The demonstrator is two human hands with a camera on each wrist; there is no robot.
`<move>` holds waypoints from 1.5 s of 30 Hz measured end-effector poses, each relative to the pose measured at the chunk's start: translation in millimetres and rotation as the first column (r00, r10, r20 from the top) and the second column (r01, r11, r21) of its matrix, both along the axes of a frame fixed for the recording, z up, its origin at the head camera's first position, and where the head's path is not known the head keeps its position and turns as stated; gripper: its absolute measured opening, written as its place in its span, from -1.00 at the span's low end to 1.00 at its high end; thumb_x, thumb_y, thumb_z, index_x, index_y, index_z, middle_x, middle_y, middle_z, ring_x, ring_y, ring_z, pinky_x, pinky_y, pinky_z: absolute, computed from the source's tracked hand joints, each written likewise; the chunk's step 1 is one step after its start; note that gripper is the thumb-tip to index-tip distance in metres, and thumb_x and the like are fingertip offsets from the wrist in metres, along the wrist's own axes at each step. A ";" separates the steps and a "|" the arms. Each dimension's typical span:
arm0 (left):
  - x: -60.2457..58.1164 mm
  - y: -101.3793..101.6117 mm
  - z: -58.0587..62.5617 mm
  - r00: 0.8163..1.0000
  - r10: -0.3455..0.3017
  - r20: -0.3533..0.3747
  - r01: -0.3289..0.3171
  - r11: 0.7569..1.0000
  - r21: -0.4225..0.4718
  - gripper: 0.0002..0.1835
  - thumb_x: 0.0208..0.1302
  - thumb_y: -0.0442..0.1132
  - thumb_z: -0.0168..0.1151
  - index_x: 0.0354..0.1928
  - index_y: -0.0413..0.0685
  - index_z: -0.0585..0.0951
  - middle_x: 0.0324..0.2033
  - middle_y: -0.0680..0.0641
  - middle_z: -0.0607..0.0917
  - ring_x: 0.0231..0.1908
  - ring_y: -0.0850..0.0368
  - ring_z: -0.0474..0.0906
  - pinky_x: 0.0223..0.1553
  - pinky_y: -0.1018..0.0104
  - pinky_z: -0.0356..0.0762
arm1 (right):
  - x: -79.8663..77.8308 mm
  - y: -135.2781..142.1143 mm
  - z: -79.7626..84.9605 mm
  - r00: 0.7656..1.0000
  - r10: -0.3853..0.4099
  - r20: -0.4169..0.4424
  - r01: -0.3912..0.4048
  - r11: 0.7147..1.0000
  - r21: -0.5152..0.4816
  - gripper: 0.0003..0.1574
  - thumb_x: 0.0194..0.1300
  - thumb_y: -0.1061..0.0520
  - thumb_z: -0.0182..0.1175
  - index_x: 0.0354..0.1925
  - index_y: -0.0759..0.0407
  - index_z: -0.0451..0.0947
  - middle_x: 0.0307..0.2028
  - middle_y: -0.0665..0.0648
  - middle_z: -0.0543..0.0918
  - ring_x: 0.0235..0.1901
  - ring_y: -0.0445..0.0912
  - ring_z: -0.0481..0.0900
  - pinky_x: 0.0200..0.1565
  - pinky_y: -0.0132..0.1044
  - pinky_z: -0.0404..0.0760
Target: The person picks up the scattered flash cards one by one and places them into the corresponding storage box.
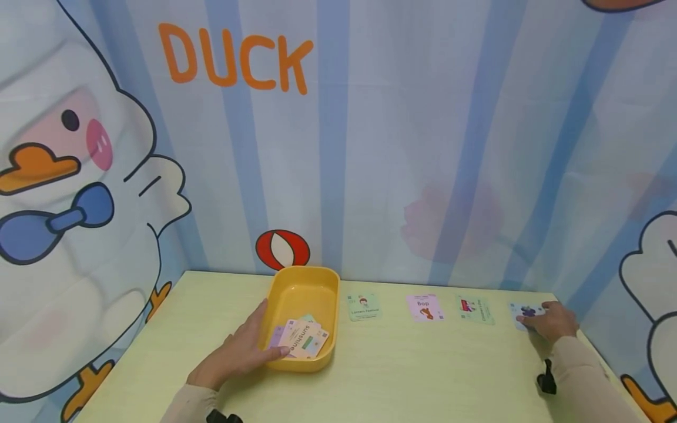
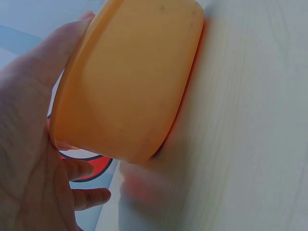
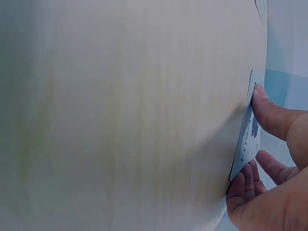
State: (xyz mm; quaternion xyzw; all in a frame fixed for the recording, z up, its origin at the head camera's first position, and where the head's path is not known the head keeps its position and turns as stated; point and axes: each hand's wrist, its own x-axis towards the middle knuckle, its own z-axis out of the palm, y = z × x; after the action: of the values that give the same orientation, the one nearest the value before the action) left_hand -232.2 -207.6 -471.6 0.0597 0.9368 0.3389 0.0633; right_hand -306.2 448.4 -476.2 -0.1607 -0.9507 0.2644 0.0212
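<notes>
Left hand (image 1: 238, 349): I see it clamped on the yellow tray (image 1: 301, 366), the thumb reaching over the rim by the near-left corner and the fingers along the outside of the left wall; in the left wrist view, two fingers stand clear of the wall. Right hand (image 1: 556, 322): well apart from the left, it grips the blue card (image 1: 528, 310) at the desk's far right corner, thumb on the card's face, fingers bent at its opposite edge. From my feeds I cannot tell whether this card lies wholly flat.

Tray: it stands on the pale yellow desk (image 1: 418, 370), left of the middle, its back end at the desk's far edge. Inside, toward its near end, the cream "sunshine" card (image 1: 305, 341) lies uppermost, overlapping a purple card (image 1: 276, 335) and a green card (image 1: 308, 318).

Row: between tray and blue card, along the far edge, I note from left to right the green "Lantern Festival" card (image 1: 364, 306), just beside the tray; the pink "dog" card (image 1: 425, 308), its word upside down; and a green card with a red picture (image 1: 476, 309).

Surroundings: light sleeves (image 1: 587, 376) cover both forearms. Behind the desk hangs a blue-striped backdrop (image 1: 381, 147) with orange "DUCK" lettering (image 1: 235, 60), a large white duck (image 1: 69, 294) at left and a red-and-white ball (image 1: 282, 249) above the tray's back end.
</notes>
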 end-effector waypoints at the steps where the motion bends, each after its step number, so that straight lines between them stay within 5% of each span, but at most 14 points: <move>1: 0.3 0.2 0.2 1.000 0.000 -0.001 0.000 1.000 0.000 0.33 0.07 0.41 0.37 0.64 -0.01 -0.19 0.59 -0.19 0.06 0.50 -0.27 0.11 0.31 -0.64 -0.08 | 0.9 -0.3 -0.1 1.000 -0.001 0.001 0.001 1.000 0.000 0.12 0.27 -0.12 0.35 0.34 0.71 0.13 0.26 0.73 0.22 0.24 0.64 0.11 0.24 0.43 0.23; 33: 0.9 -2.1 0.8 0.999 -0.031 -0.024 0.031 0.999 -0.014 0.33 0.10 0.41 0.35 0.63 -0.07 -0.20 0.60 -0.24 0.02 0.51 -0.32 0.07 0.28 -0.66 -0.04 | 12.2 -6.8 -0.1 0.993 -0.050 -0.108 0.043 0.997 -0.063 -0.01 0.25 0.10 0.40 0.35 0.65 0.15 0.23 0.72 0.30 0.15 0.56 0.34 0.13 0.37 0.42; 45: -0.8 -2.6 -1.0 1.000 -0.022 -0.018 0.022 1.000 -0.015 0.33 0.09 0.42 0.35 0.63 -0.06 -0.19 0.59 -0.23 0.04 0.51 -0.32 0.09 0.27 -0.67 -0.06 | 17.3 4.1 -0.3 0.997 -0.016 -0.077 0.007 0.993 -0.120 -0.06 0.32 0.13 0.32 0.37 0.68 0.13 0.27 0.75 0.25 0.20 0.55 0.34 0.13 0.34 0.44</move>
State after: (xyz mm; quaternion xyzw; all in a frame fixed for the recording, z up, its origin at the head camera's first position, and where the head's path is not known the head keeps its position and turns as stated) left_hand -233.0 -210.2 -472.6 0.0726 0.9390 0.3309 0.0591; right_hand -288.8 452.5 -476.5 -0.1567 -0.9306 0.3269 0.0499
